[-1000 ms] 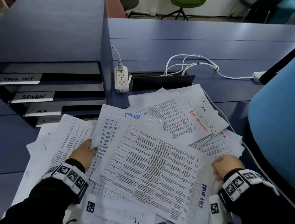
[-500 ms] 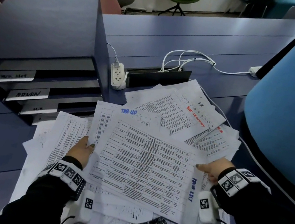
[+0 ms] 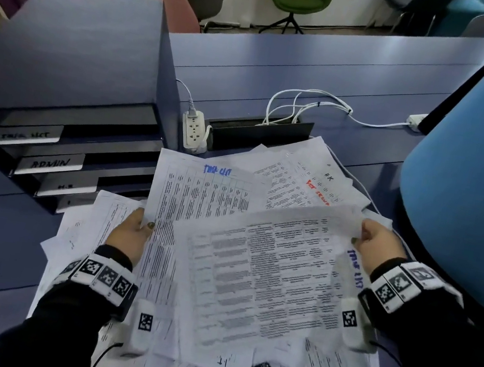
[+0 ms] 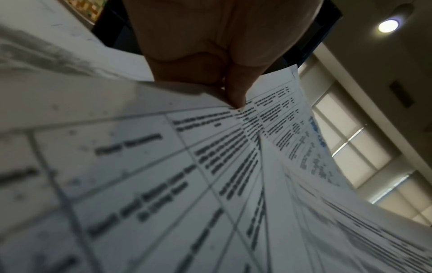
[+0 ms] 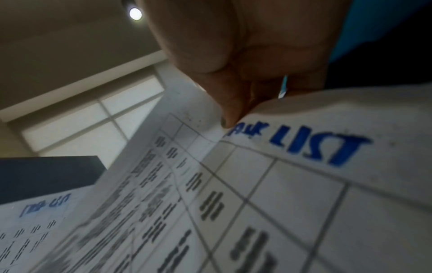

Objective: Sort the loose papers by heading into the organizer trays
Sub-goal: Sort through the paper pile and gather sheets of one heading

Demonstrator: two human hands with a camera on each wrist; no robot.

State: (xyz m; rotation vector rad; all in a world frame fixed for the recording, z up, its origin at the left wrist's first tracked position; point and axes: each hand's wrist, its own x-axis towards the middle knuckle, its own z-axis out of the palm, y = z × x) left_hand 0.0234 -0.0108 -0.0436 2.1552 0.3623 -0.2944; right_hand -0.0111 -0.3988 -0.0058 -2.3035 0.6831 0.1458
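Observation:
A heap of loose printed papers (image 3: 306, 178) covers the desk in front of me. My right hand (image 3: 363, 237) pinches the far right corner of a table sheet (image 3: 276, 273) with a blue "TASK LIST" heading (image 5: 301, 142) and lifts that side. My left hand (image 3: 142, 227) pinches the left edge of another blue-headed sheet (image 3: 199, 195), thumb on top (image 4: 236, 96). The organizer (image 3: 72, 56) stands at the left with labelled trays: a task list tray (image 3: 24, 133), an ADMIN tray (image 3: 50, 164) and a lower tray (image 3: 67, 186).
A white power strip (image 3: 193, 131) and a cable box (image 3: 259, 131) with white cords (image 3: 306, 104) sit behind the papers. A blue chair back (image 3: 475, 192) crowds the right side. More chairs stand beyond the desk.
My right hand has risen and moved further from me, lifting the task list sheet's right edge off the heap. The left hand has stayed on its sheet's edge.

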